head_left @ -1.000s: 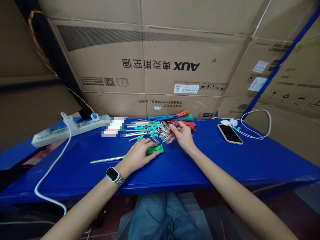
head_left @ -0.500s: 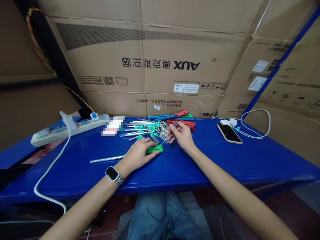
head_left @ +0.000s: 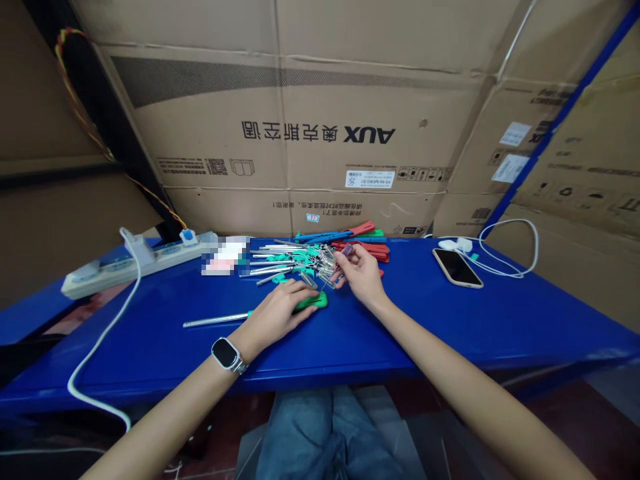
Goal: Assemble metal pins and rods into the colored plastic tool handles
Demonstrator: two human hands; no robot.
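My left hand [head_left: 277,312], with a smartwatch on its wrist, lies over a green handle [head_left: 313,302] on the blue table [head_left: 450,320], fingers curled round it. A thin metal rod [head_left: 215,320] runs out to the left from under that hand. My right hand [head_left: 361,275] is just behind and to the right, fingers pinched on a small clear piece with a thin wire [head_left: 330,279] that slants down toward the green handle. Both hands sit at the front edge of a heap of metal rods with green ends [head_left: 283,260].
Red, blue and green plastic strips [head_left: 357,239] lie behind the heap. A phone [head_left: 457,267] with a white cable [head_left: 505,257] rests at the right. A white power strip [head_left: 135,261] and its cord [head_left: 100,347] lie at the left. Cardboard boxes [head_left: 320,133] wall the back.
The hands hold nearly the same pose. The view has shifted slightly, and my right hand's fingers have moved a little at the small clear piece.
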